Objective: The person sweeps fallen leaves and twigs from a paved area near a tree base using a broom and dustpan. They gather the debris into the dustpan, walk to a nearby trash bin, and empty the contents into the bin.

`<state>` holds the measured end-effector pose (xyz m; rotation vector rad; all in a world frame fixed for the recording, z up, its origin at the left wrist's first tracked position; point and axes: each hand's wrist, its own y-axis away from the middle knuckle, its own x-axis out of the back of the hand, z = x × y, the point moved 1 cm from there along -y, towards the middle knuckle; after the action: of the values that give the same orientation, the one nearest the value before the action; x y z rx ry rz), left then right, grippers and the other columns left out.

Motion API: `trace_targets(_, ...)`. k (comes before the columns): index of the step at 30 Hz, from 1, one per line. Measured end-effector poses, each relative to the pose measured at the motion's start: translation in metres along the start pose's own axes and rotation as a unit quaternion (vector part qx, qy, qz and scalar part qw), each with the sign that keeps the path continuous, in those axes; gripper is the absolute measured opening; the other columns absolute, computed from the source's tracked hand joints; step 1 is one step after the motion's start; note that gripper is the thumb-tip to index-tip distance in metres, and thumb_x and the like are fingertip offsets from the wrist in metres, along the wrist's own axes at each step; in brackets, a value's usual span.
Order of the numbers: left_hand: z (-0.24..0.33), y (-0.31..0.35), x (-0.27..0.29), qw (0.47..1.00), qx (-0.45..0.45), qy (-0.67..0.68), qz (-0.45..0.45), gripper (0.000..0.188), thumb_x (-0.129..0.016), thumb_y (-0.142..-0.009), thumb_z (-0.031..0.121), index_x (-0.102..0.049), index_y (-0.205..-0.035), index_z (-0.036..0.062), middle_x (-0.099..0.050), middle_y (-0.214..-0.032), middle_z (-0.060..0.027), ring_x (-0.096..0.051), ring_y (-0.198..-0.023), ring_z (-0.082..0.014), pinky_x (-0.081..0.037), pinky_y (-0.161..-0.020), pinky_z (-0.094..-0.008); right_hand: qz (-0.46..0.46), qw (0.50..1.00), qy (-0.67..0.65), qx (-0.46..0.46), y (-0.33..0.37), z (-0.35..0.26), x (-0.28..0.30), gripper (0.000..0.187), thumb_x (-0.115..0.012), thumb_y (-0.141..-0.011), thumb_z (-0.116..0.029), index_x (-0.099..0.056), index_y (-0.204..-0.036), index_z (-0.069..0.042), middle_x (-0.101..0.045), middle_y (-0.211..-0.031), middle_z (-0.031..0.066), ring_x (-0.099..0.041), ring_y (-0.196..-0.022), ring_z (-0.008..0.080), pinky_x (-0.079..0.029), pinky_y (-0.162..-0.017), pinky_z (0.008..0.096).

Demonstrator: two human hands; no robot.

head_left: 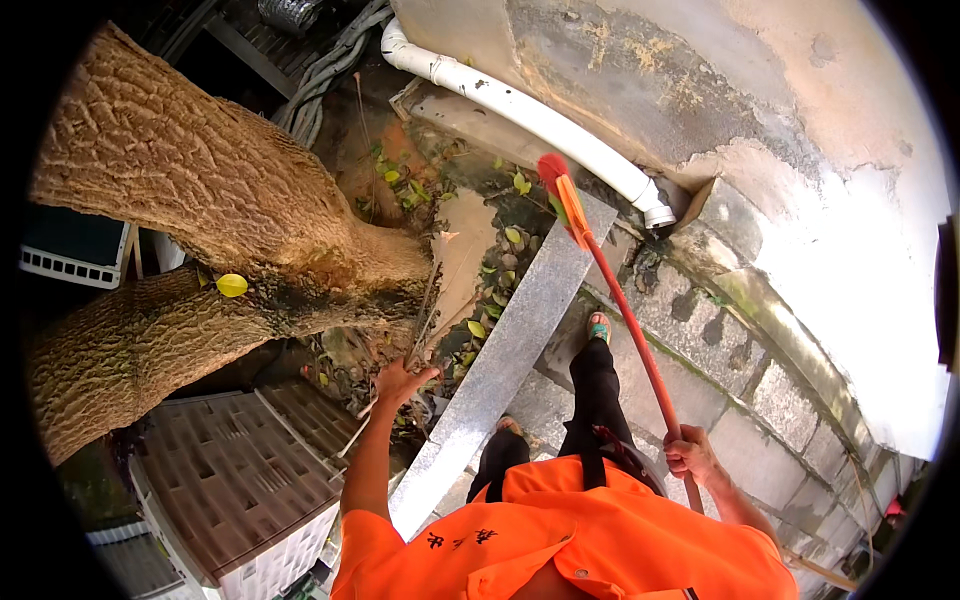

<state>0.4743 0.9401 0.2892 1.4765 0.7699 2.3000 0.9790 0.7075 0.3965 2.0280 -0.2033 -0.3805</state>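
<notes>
My right hand (pixel 690 452) is wrapped around the red handle of a broom (pixel 640 340). The handle slants up and away to a narrow head with orange and green parts and a red tip, above the far end of a grey stone curb (pixel 505 345). Over on the left, my left arm reaches across the curb toward the base of a forked tree trunk (pixel 350 260). There my left hand (pixel 400 382) is closed around thin dry twigs (pixel 430 310), with the thumb sticking out to the right. Its other fingers are partly hidden.
A white drainpipe (pixel 530 118) runs along the stained wall (pixel 690 90). Leaves and soil (pixel 490 300) lie between trunk and curb. Grey paving slabs (pixel 670 370) are under my feet. A brown-topped box-like structure (pixel 240 470) stands at lower left. One yellow leaf (pixel 232 286) rests against the trunk.
</notes>
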Motion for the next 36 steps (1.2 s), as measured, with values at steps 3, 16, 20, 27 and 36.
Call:
trace_targets(3, 0.044, -0.023, 0.001, 0.992, 0.123, -0.030, 0.024, 0.057, -0.073, -0.068, 0.057, -0.065, -0.095, 0.0073, -0.061, -0.069, -0.0062, -0.060, -0.060, -0.0199, -0.051, -0.058, -0.0403, -0.032, 0.999, 0.002, -0.022, -0.033, -0.055, 0.033, 0.007, -0.052, -0.075, 0.001, -0.047, -0.073, -0.004, -0.033, -0.051, -0.0026, -0.030, -0.037, 0.0076, -0.023, -0.033, 0.0255)
trace_targets(16, 0.201, -0.140, 0.088, 0.950, 0.168, 0.085, 0.248, 0.033, -0.062, -0.076, 0.038, -0.059, -0.070, 0.0062, -0.056, -0.058, -0.0090, -0.054, -0.049, -0.0238, -0.045, -0.048, -0.0385, -0.053, 0.987, 0.151, -0.014, -0.093, -0.229, 0.094, 0.007, -0.055, -0.072, -0.006, -0.050, -0.073, -0.003, -0.044, -0.052, 0.0015, -0.038, -0.036, 0.0101, -0.032, -0.033, 0.0267)
trace_targets(20, 0.204, -0.191, 0.106, 0.933, 0.148, 0.070, 0.319, 0.034, -0.062, -0.077, 0.037, -0.058, -0.066, 0.0052, -0.058, -0.060, -0.0123, -0.053, -0.049, -0.0271, -0.047, -0.050, -0.0416, -0.073, 0.981, 0.171, -0.046, -0.114, -0.265, 0.087, 0.006, -0.055, -0.072, -0.006, -0.050, -0.074, -0.002, -0.043, -0.052, 0.0013, -0.038, -0.036, 0.0100, -0.031, -0.033, 0.0267)
trace_targets(27, 0.233, -0.324, 0.174, 0.882, 0.167, 0.227, 0.377, 0.040, -0.056, -0.081, 0.035, -0.056, -0.067, -0.0021, -0.053, -0.060, -0.0160, -0.050, -0.056, -0.0299, -0.042, -0.050, -0.0449, -0.071, 0.974, 0.192, -0.093, -0.178, -0.353, 0.027, 0.006, -0.054, -0.073, -0.003, -0.049, -0.074, -0.004, -0.042, -0.052, 0.0005, -0.037, -0.036, 0.0096, -0.029, -0.033, 0.0264)
trace_targets(36, 0.213, -0.504, 0.241, 0.855, 0.134, 0.361, 0.349, 0.040, -0.059, -0.088, 0.037, -0.047, -0.061, 0.0094, -0.032, -0.052, -0.0029, -0.032, -0.046, -0.0170, -0.026, -0.048, -0.0429, -0.027, 0.959, 0.251, -0.131, -0.221, -0.555, -0.147, 0.008, -0.056, -0.074, 0.000, -0.049, -0.078, -0.002, -0.045, -0.053, 0.0016, -0.041, -0.037, 0.0107, -0.033, -0.032, 0.0269)
